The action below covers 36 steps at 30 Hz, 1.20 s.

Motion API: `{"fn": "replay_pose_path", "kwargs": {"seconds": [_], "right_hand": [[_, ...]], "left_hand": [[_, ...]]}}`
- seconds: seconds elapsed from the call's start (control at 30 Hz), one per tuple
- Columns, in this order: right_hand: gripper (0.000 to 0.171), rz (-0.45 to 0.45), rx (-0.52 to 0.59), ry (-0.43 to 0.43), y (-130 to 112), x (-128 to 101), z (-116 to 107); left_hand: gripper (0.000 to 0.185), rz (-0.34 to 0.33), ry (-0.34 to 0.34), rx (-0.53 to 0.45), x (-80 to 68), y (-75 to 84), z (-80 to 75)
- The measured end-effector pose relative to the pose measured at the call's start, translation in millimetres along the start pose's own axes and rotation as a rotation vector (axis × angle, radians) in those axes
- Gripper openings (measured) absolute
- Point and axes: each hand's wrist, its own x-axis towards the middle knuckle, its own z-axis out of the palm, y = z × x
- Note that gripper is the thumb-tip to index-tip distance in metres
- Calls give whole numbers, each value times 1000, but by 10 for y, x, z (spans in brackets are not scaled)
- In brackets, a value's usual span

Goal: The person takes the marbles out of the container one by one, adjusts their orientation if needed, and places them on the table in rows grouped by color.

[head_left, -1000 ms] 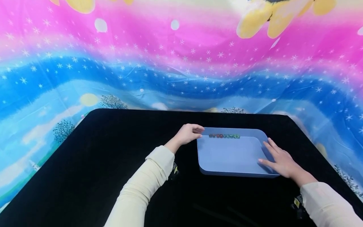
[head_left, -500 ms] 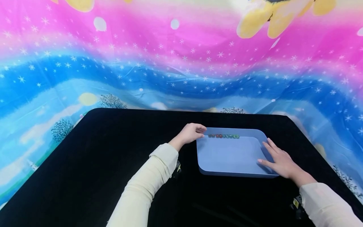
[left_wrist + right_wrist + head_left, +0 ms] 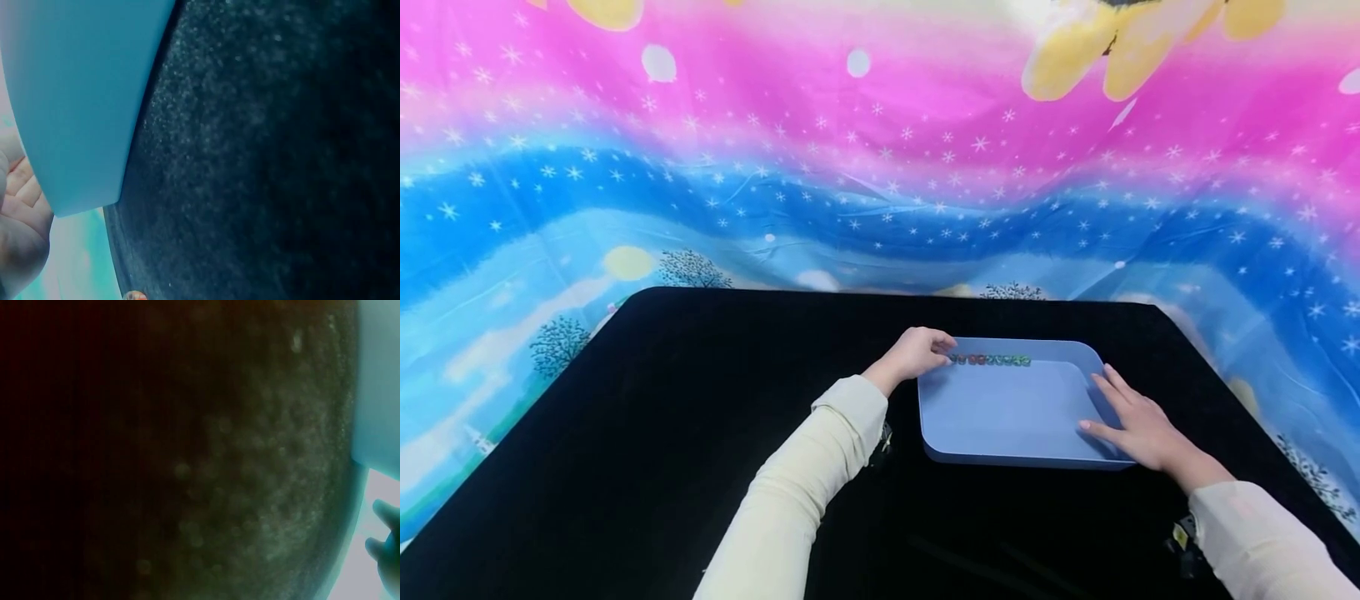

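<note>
A shallow blue-grey tray [image 3: 1007,408] with rounded corners sits on the black table. Along its far side runs a straight row of small glassy pieces [image 3: 992,360], brownish and red toward the left, green toward the right. My left hand [image 3: 916,353] reaches over the tray's far left corner, thumb and fingers apart, fingertips right at the row's left end. At the tray's right wall my right hand [image 3: 1142,425] rests with fingers spread, thumb reaching inward. The left wrist view shows the tray's outer wall [image 3: 87,106] with part of a hand [image 3: 25,219] beyond it.
Black cloth covers the table [image 3: 700,433]. Behind it hangs a pink and blue printed curtain [image 3: 820,167]. Dark wrist-worn devices show under both sleeves, the left one [image 3: 882,446] beside the tray's left side.
My left hand has moved right, over the tray's corner and up to the left end of the row. My right hand stays at the right wall. The head view shifts slightly.
</note>
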Motion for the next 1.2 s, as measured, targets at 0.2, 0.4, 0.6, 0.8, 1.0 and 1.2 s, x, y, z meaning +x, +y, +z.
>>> {"fn": "replay_pose_path", "kwargs": {"seconds": [0.2,0.4,0.6,0.8,1.0,1.2], "right_hand": [[82,0,8,-1,4,-8,8],[83,1,-5,5,-3,-2,-4],[82,-8,-8,11,-11,3,-17],[82,-9,-8,3,-7,9,-3],[83,1,-8,2,2,12,0],[84,11,3,-12,-2,1,10]], "left_hand": [[29,15,-3,62,46,11,49],[27,22,7,149,83,39,82],[27,32,11,197,109,45,88],[28,32,-2,257,154,41,94],[28,45,-14,372,194,51,100],[26,62,-39,437,193,61,99]]}}
